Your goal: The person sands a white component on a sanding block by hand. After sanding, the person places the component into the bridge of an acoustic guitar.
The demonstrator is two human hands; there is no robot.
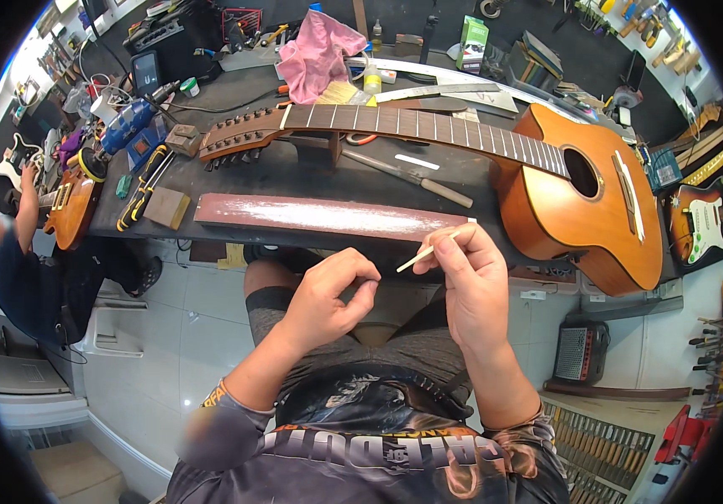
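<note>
My right hand pinches a slim off-white guitar saddle between thumb and fingers, its free end slanting down toward my left hand. My left hand is closed, fingers curled and thumb drawn in; the inside of its grip is hidden, so I cannot make out whether it holds anything. Just beyond both hands lies a long reddish-brown sanding board, streaked with white dust, along the bench's front edge. Behind it an acoustic guitar without strings rests with its neck across a dark neck support.
Behind the board lie a file with a wooden handle and a white strip. To the left are a wooden block, a blue power polisher and an electric guitar. A person sits farther left. A pink cloth lies at the back.
</note>
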